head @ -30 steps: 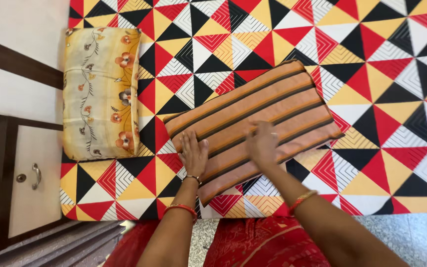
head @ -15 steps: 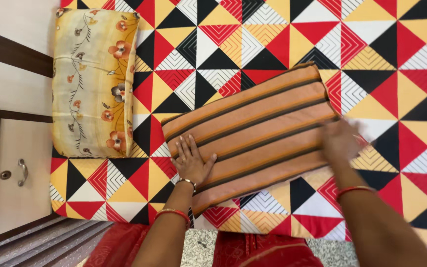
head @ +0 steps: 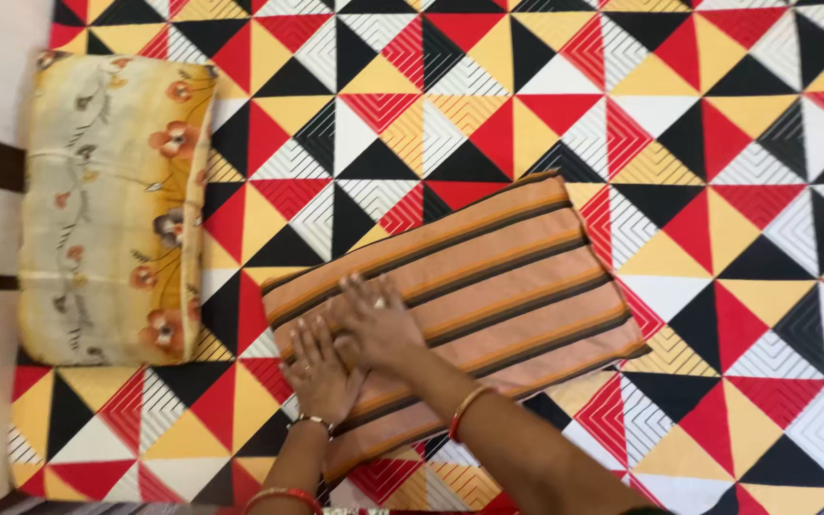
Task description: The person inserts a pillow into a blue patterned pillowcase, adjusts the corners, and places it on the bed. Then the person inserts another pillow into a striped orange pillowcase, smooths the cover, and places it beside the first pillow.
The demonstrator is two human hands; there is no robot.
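Bed [head: 717, 143] was covered by a sheet of red, black, yellow and white triangles. A striped orange-brown pillow [head: 488, 277] lay on it at an angle; a yellow floral pillow [head: 107, 210] lay near its left edge.

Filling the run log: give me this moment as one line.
left hand: flat on striped pillow | right hand: flat on pillow, beside left | floral pillow: apart, left | bedsheet: underneath
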